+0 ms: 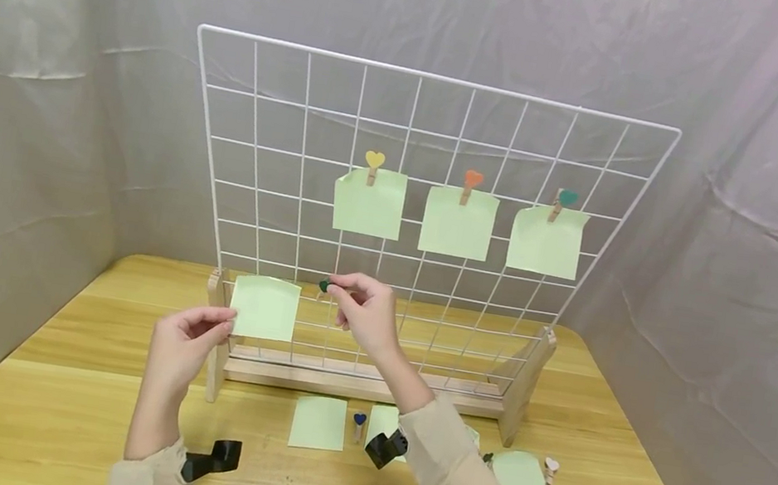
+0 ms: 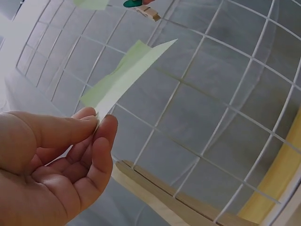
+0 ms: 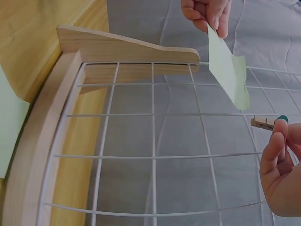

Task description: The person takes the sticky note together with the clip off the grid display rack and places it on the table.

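Observation:
Between thumb and fingertips my left hand (image 1: 181, 341) pinches a pale green sticky note (image 1: 264, 308) by its left edge, in front of the grid's lower left part. In the left wrist view the note (image 2: 127, 77) appears nearly edge-on, its upper end bent. My right hand (image 1: 367, 310) pinches a small wooden clothespin with a dark green heart (image 1: 325, 286), just right of the note and apart from it. In the right wrist view the clothespin (image 3: 263, 123) points toward the note (image 3: 225, 70). Behind both hands stands a white wire grid (image 1: 413, 280).
Three notes hang on the grid, under a yellow heart clothespin (image 1: 374, 160), an orange one (image 1: 472, 179) and a teal one (image 1: 566, 198). Wooden feet (image 1: 526, 385) hold the grid. On the table lie more notes (image 1: 319, 423), a blue heart clothespin (image 1: 359, 422) and a white one (image 1: 550, 469).

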`<state>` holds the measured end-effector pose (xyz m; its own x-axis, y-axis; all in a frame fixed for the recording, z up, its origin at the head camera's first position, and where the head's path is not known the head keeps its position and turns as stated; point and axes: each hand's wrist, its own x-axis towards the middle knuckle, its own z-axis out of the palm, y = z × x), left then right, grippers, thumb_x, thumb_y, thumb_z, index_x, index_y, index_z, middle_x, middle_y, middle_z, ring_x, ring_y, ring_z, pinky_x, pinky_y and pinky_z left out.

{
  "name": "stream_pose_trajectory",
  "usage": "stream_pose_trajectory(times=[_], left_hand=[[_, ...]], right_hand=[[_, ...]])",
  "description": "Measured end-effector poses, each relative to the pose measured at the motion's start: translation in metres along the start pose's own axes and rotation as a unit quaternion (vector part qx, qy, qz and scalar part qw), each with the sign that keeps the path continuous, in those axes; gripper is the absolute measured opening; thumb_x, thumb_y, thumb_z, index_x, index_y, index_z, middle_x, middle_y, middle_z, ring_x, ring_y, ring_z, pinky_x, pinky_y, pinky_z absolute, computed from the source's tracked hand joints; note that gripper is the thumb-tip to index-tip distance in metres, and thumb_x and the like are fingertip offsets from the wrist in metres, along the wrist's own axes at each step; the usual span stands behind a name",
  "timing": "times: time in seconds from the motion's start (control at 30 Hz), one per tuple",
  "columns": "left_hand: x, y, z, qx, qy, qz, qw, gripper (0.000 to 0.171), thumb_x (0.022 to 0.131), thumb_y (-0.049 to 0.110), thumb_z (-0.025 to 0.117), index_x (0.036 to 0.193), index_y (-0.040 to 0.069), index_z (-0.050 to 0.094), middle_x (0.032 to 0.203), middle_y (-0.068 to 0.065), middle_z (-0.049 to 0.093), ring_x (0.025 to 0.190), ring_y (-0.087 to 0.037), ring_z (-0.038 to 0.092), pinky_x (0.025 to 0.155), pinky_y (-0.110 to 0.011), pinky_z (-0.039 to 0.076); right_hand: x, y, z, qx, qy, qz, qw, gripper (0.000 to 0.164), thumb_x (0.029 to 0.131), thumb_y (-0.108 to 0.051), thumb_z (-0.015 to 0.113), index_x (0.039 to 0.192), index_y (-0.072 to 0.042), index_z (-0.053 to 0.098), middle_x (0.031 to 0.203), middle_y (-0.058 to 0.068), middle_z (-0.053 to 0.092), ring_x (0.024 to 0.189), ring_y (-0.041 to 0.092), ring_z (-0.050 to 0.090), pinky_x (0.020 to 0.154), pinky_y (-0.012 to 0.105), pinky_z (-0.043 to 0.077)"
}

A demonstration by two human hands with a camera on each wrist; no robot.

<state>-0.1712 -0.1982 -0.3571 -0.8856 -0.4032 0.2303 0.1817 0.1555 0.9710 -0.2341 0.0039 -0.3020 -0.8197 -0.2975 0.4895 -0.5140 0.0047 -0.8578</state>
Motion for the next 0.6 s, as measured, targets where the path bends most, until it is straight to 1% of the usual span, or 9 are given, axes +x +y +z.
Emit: stream_pose_trajectory(times=[0.2,0.4,0.6], left_hand=[[-0.002,-0.01,-0.003,0.013,-0.021,0.002,0.9997,0.017,0.081,-0.008,0.058,0.097,-0.014,0.061,0.08,0.004,0.061,0.065,-0.007,0.055,0.061,-0.018,0.048],[-0.003,-0.019,-0.005,0.025,-0.035,-0.02,0.9989,0.019,0.081,-0.009,0.057,0.099,-0.014,0.06,0.082,-0.003,0.06,0.066,-0.01,0.057,0.061,-0.019,0.048],[-0.004,-0.026,-0.007,0.034,-0.062,-0.037,0.9968,0.019,0.083,-0.008,0.055,0.101,-0.015,0.058,0.088,-0.011,0.061,0.067,-0.009,0.057,0.063,-0.02,0.049]], right_hand=[[-0.004,0.008,0.002,0.01,0.001,0.016,1.0,0.013,0.083,0.007,0.056,0.093,0.016,0.057,0.083,0.028,0.057,0.044,0.012,0.046,0.041,0.016,0.039],[-0.007,0.016,0.005,0.012,-0.004,0.018,1.0,0.009,0.083,0.008,0.055,0.089,0.014,0.057,0.081,0.027,0.056,0.043,0.011,0.045,0.041,0.016,0.039],[-0.011,0.024,0.007,0.023,-0.01,0.049,0.998,0.01,0.083,0.007,0.055,0.09,0.014,0.058,0.084,0.031,0.056,0.044,0.014,0.045,0.041,0.018,0.038]])
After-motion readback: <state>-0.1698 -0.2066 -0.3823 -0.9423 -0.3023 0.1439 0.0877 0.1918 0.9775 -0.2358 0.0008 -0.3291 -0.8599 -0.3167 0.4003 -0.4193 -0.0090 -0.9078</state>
